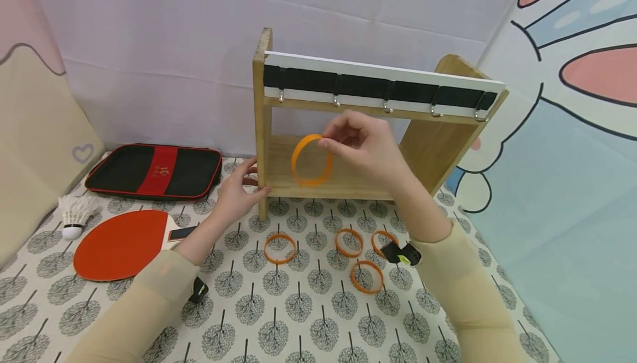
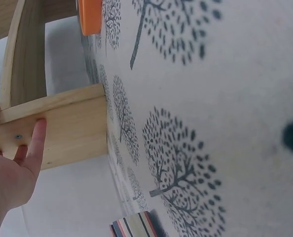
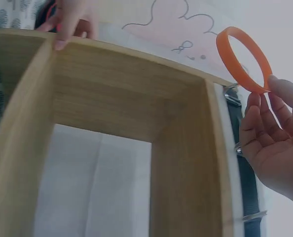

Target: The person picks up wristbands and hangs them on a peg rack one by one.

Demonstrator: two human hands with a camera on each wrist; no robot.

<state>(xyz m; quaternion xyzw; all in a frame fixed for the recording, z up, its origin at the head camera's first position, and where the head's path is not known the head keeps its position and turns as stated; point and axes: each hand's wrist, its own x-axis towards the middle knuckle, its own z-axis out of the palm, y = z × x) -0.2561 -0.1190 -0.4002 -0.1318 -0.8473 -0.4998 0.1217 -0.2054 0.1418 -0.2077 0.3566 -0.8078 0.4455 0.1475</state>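
Note:
My right hand [image 1: 368, 144] pinches the top of an orange ring [image 1: 312, 181], a thin flat band like a wristband. It hangs in front of the wooden rack [image 1: 257, 103], below the row of metal hooks [image 1: 335, 100]. In the right wrist view the ring [image 3: 235, 66] is held between thumb and fingertips, overlapping the end hook [image 3: 231, 89]. My left hand [image 1: 239, 191] grips the lower part of the rack's left side panel, thumb at its front edge and fingers along the outer face. The left wrist view shows that hand [image 2: 18, 173] against the bare wood [image 2: 77, 128].
Several more orange rings [image 1: 280, 262] lie on the tree-print cloth [image 1: 278, 324] before the rack. Left of it are a black and red case [image 1: 161, 169], a shuttlecock [image 1: 73, 230] and a red table tennis bat [image 1: 119, 247]. A patterned curtain [image 1: 572, 186] hangs at the right.

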